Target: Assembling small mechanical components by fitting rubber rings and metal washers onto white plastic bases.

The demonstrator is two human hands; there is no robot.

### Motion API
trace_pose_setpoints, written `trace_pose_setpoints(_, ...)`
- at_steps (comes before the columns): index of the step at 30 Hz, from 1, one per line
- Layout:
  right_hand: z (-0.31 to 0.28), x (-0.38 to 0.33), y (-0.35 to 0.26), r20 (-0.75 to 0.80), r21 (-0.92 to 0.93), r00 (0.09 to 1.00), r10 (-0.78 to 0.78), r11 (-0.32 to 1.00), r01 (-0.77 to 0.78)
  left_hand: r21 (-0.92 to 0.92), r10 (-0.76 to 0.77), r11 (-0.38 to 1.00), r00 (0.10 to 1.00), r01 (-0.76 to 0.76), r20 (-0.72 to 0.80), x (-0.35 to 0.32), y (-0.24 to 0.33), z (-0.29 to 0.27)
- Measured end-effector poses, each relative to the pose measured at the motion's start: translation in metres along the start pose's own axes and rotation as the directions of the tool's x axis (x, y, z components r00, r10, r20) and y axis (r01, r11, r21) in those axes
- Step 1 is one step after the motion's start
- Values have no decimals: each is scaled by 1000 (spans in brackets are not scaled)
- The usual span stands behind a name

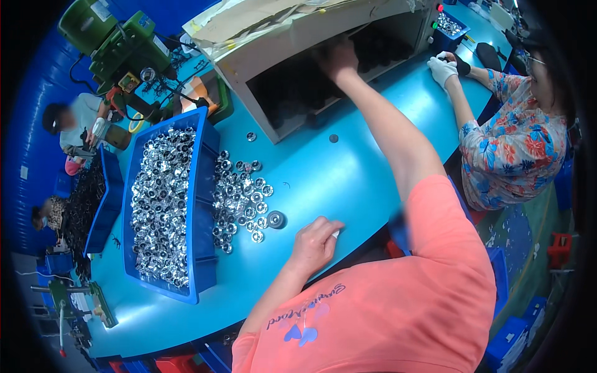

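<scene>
My left hand (313, 247) rests in a loose fist near the front edge of the blue table, and a small white piece (336, 234) peeks out by its thumb. Stretched far forward, my right hand (341, 59) is inside the dark opening of a pale box-like cabinet (261, 65); its fingers are lost in shadow and blur. Left of my left hand stands a dark round part (275, 219), beside a loose spread of shiny ring-shaped metal parts (239, 196). A small dark disc (334, 138) lies in front of the cabinet.
A long blue bin (202, 205) full of shiny round parts stands at the left. Beyond it are a green machine (127, 53) and a bin of black strips (102, 217). At the right sits a co-worker in a flowered shirt (516, 143), with one white-gloved hand (443, 69).
</scene>
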State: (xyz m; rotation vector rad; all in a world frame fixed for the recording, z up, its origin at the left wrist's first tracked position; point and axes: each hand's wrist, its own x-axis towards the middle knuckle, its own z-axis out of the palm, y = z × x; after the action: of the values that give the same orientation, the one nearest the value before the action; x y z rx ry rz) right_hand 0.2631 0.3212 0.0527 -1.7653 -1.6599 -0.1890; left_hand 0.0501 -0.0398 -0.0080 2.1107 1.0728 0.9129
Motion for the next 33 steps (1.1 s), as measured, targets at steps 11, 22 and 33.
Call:
trace_pose_setpoints(11, 27, 40, 70, -134, 252, 991, -8, 967, 42, -12, -20, 1000, 1000, 20, 1, 4, 2, -2)
trace_pose_setpoints(22, -82, -164, -4, 274, 601, 732, -623, 705, 376, -25, -29, 999, 999, 29, -24, -1, 3, 0)
trace_pose_setpoints(33, -77, -172, -1, 545, 416, 603, -582, 812, 409, 36, 9, 999, 999, -7, -52, -6, 5, 1)
